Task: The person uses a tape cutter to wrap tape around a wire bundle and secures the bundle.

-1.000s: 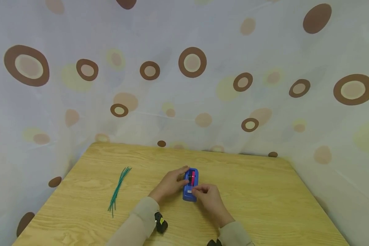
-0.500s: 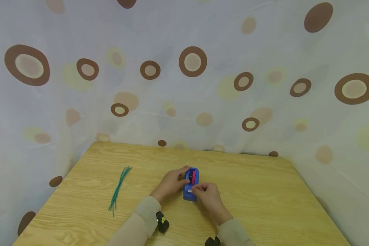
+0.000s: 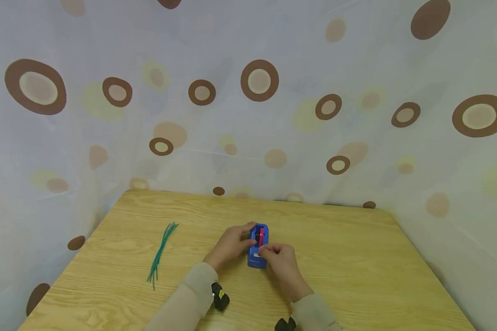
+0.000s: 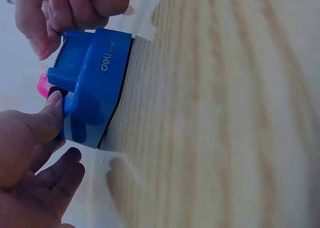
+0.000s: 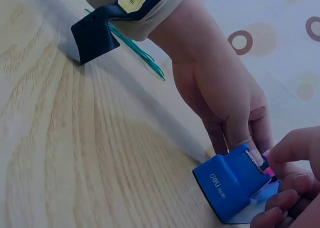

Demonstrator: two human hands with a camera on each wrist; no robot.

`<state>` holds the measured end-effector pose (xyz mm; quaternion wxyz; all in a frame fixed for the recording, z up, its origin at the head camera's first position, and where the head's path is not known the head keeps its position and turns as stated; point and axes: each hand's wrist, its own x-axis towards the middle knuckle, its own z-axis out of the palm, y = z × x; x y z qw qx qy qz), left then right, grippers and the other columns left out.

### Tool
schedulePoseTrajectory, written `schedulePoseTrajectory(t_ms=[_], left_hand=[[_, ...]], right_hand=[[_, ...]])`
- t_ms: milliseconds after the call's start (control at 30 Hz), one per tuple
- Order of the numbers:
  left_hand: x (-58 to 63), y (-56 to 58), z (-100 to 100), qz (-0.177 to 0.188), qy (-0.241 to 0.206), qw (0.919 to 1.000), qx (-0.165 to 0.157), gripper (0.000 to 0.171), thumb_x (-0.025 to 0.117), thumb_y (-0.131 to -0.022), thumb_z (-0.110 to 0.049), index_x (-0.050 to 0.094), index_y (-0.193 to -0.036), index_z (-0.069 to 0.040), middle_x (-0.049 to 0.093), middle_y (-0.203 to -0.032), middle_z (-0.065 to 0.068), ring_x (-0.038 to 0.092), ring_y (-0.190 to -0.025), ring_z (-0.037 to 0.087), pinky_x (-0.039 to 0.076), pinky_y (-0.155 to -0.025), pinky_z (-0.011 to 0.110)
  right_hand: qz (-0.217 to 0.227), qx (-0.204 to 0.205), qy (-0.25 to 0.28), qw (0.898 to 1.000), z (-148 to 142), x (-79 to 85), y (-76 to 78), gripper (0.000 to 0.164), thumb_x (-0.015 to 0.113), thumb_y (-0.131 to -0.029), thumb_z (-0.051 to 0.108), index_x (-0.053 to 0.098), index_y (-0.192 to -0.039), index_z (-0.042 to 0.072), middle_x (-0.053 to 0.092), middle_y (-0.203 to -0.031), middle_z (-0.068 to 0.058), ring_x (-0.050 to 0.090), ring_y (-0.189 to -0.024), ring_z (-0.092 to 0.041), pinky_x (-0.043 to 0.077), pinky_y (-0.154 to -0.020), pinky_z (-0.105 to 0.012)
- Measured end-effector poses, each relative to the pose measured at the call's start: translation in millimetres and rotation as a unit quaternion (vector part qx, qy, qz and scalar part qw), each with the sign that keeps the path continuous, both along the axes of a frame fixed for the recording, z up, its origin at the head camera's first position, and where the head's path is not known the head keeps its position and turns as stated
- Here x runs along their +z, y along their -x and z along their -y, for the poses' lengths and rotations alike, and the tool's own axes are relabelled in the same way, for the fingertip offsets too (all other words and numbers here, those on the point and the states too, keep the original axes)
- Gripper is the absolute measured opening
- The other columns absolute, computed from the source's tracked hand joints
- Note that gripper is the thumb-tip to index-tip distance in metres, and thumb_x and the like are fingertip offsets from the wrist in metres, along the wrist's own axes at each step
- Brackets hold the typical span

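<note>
Now our left hand [image 3: 230, 246] grips the tape dispenser [image 3: 257, 263], right hand [image 3: 284, 264] curled beside it, hold unclear, wooden table [image 3: 348, 262], spotted backdrop [image 3: 298, 46] behind.

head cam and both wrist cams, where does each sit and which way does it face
Head: on the head, facing forward and down at the table; left hand, right hand and sleeves show.
Left wrist: on that wrist, facing the blue tape dispenser from the side; left hand at lower left, right-hand fingers above.
Right wrist: on that wrist, facing the dispenser and left hand; part of the right hand at lower right.
Shared: both wrist views show the deli lettering; head and right wrist show green strands.
</note>
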<state>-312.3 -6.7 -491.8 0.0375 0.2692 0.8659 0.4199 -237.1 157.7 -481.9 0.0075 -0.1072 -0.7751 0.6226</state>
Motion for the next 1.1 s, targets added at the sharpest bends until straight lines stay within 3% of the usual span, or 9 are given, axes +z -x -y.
schedulePoseTrajectory(t_ms=[200, 633, 900, 1100], left_hand=[[0.0, 0.5, -1, -0.019, -0.004, 0.9998, 0.0, 0.054, 0.066, -0.096, -0.016, 0.047, -0.146, -0.004, 0.046, -0.148, 0.011, 0.045, -0.134, 0.028, 0.037, -0.107, 0.042], [0.3, -0.7, -2, 0.004, 0.001, 1.0, 0.007, 0.055, 0.065, -0.097, -0.018, 0.046, -0.148, -0.008, 0.044, -0.15, 0.008, 0.047, -0.133, 0.026, 0.038, -0.107, 0.041], [-2.7, 1.3, -2, 0.006, -0.009, 0.9999, 0.005, 0.055, 0.064, -0.097, -0.017, 0.046, -0.148, -0.008, 0.045, -0.149, 0.009, 0.046, -0.134, 0.027, 0.039, -0.106, 0.042], [-4.3, 2.0, -3, 0.015, -0.022, 0.9996, 0.008, 0.055, 0.065, -0.096, -0.017, 0.046, -0.147, -0.009, 0.046, -0.149, 0.008, 0.046, -0.134, 0.026, 0.039, -0.106, 0.041]], right_hand=[[0.004, -0.001, 0.001, 1.0, 0, 2.4, -2.3, 0.016, 0.07, -0.09, 0.011, 0.072, -0.094, -0.004, 0.063, -0.089, -0.006, 0.05, -0.082, -0.018, 0.043, -0.068, -0.029], [0.014, -0.008, 0.003, 1.0, 2, 8.0, -10.9, 0.015, 0.068, -0.091, 0.01, 0.069, -0.092, -0.005, 0.06, -0.087, -0.005, 0.049, -0.079, -0.017, 0.041, -0.066, -0.029], [0.029, -0.006, -0.004, 1.0, 2, 10.2, -16.2, 0.018, 0.065, -0.093, 0.011, 0.068, -0.097, -0.006, 0.063, -0.096, -0.008, 0.052, -0.086, -0.019, 0.044, -0.071, -0.029], [0.036, -0.007, -0.013, 0.999, 2, 8.2, -19.0, 0.019, 0.066, -0.093, 0.013, 0.069, -0.097, -0.005, 0.062, -0.092, -0.006, 0.05, -0.084, -0.019, 0.042, -0.069, -0.03]])
